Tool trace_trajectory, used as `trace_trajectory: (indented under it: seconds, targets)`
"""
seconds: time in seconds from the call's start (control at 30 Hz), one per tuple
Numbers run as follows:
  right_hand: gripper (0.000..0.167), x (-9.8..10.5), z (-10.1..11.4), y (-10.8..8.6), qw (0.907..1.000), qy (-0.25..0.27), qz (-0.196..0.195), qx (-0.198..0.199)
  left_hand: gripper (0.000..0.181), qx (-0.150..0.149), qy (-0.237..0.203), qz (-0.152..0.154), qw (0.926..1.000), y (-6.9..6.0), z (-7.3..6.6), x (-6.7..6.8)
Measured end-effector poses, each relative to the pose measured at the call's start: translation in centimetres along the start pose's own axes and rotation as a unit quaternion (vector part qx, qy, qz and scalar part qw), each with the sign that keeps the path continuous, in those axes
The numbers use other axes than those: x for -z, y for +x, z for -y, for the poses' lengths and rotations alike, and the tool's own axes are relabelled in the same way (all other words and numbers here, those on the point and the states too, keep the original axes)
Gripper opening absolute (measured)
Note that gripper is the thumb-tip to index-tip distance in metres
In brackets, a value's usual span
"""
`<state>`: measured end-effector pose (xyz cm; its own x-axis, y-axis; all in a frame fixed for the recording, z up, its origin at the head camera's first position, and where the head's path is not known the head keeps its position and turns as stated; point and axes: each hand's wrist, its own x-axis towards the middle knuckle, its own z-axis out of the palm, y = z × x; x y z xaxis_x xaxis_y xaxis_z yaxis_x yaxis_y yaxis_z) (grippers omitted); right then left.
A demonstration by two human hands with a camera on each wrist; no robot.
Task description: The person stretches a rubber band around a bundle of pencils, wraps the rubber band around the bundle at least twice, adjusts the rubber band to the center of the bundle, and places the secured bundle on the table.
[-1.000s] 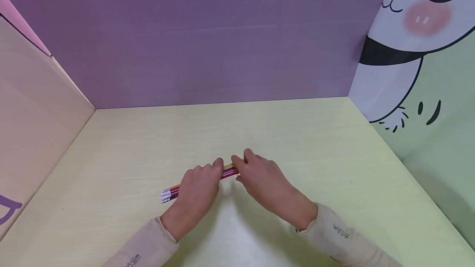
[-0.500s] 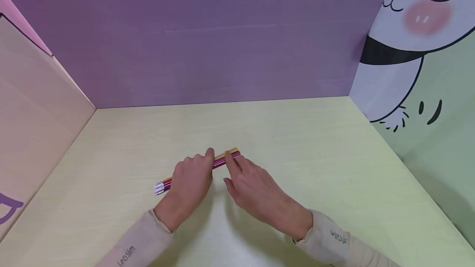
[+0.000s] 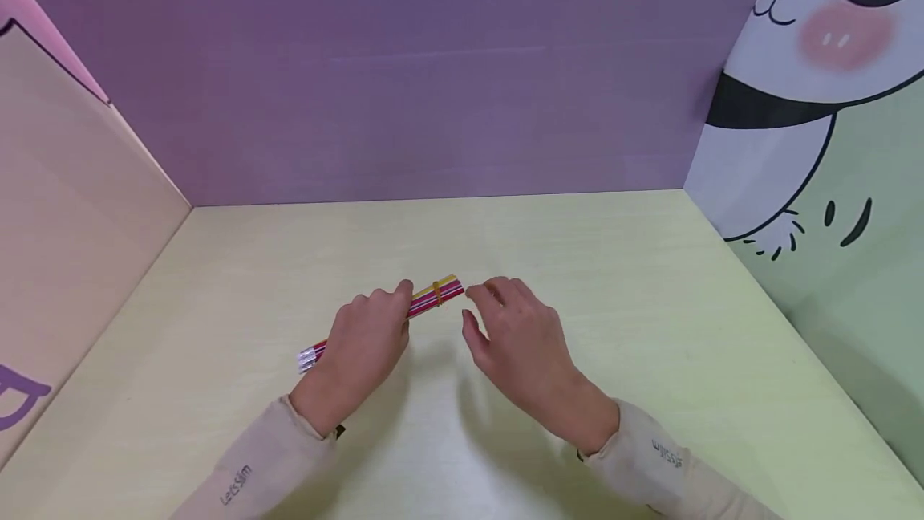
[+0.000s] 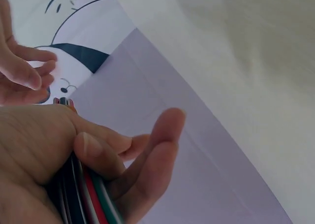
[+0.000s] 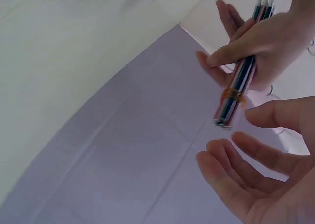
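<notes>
A bundle of striped pencils [image 3: 426, 300] slants above the table, gripped around its middle by my left hand [image 3: 366, 341]. Near the bundle's right end an orange rubber band [image 5: 234, 95] is wrapped around it. White-silver tips [image 3: 306, 359] poke out past the left side of that hand. In the left wrist view, red, green and dark pencils [image 4: 94, 194] run under the curled fingers. My right hand [image 3: 525, 341] hovers just right of the banded end, apart from it, its fingers loosely bent and holding nothing.
The pale wooden tabletop [image 3: 577, 263] ends at a purple back wall [image 3: 433, 103]. A pinkish panel [image 3: 72, 207] stands at the left. On the right is a green panel [image 3: 866, 303] with a cartoon animal print.
My right hand has come off the bundle's end and drawn back to the right, and the rubber band now shows there. My left hand has shifted slightly left and up with the pencils.
</notes>
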<state>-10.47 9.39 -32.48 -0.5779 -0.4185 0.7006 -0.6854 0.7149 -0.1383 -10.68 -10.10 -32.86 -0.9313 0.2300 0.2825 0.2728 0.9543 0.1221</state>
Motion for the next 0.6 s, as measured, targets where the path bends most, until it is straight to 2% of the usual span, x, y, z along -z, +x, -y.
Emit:
trace_trajectory:
  seconds: [0.07, 0.1, 0.13, 0.17, 0.23, 0.3, 0.37, 0.4, 0.47, 0.53, 0.57, 0.6]
  targets:
    - [0.024, 0.3, -0.7, 0.4, 0.9958, 0.085, 0.022, -0.028, 0.019, -0.007, -0.006, 0.004, 0.9999, -0.2, -0.2, 0.3]
    - [0.026, 0.5, -1.0, 0.6, 0.9878, 0.144, 0.043, -0.042, 0.020, -0.014, -0.010, 0.007, 0.9998, -0.3, -0.4, 0.5]
    - [0.028, 0.7, -1.3, 0.8, 0.9747, 0.205, 0.068, -0.058, 0.021, -0.024, -0.014, 0.009, 0.9996, -0.4, -0.6, 0.8]
    - [0.028, 0.9, -1.6, 1.0, 0.9544, 0.271, 0.097, -0.080, 0.021, -0.034, -0.017, 0.008, 0.9992, -0.6, -0.8, 1.0]
    - [0.027, 1.4, -2.1, 1.4, 0.9002, 0.388, 0.155, -0.124, 0.022, -0.054, -0.018, 0.005, 0.9984, -0.8, -1.2, 1.4]
    - [0.024, 1.9, -2.5, 1.7, 0.8479, 0.464, 0.197, -0.163, 0.023, -0.069, -0.018, -0.002, 0.9975, -1.0, -1.5, 1.7]
    - [0.023, 2.3, -2.9, 1.9, 0.8090, 0.511, 0.219, -0.190, 0.023, -0.079, -0.022, -0.015, 0.9965, -1.0, -1.7, 1.9]
    - [0.023, 2.5, -3.0, 2.0, 0.7967, 0.526, 0.224, -0.196, 0.022, -0.084, -0.027, -0.021, 0.9959, -1.0, -1.7, 2.0]
    - [0.024, 2.8, -3.4, 2.2, 0.7828, 0.544, 0.224, -0.203, 0.020, -0.091, -0.044, -0.031, 0.9943, -0.8, -1.5, 2.3]
    - [0.025, 3.3, -3.9, 2.3, 0.7777, 0.551, 0.219, -0.208, 0.016, -0.097, -0.069, -0.027, 0.9925, -0.6, -1.1, 2.8]
    - [0.025, 3.4, -4.2, 2.4, 0.7764, 0.554, 0.215, -0.210, 0.014, -0.099, -0.093, -0.014, 0.9907, -0.4, -0.7, 3.1]
    - [0.024, 3.6, -4.4, 2.5, 0.7761, 0.555, 0.211, -0.213, 0.013, -0.098, -0.130, 0.012, 0.9867, -0.3, -0.2, 3.5]
